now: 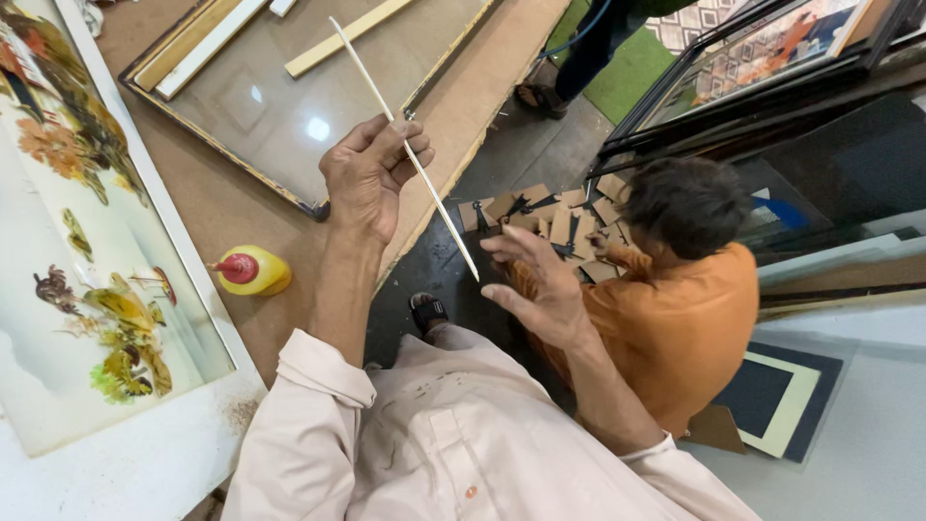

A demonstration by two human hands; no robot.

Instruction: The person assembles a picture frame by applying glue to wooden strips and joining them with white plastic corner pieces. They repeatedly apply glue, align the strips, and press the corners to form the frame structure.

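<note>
Brown workbench (231, 207): glue bottle (253, 270), glass frame (289, 96).

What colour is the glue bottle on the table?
The glue bottle is yellow with a red nozzle, shown in the head view.

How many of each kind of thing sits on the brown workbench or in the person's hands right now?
Thin white strip, pinched in the left hand: 1
Yellow glue bottle with red cap: 1
Glass-fronted frame: 1
Loose wooden slats lying on that glass: 3
Large bird-and-flower painting in a white frame: 1
Total: 7
The right hand is open and holds nothing.
</note>
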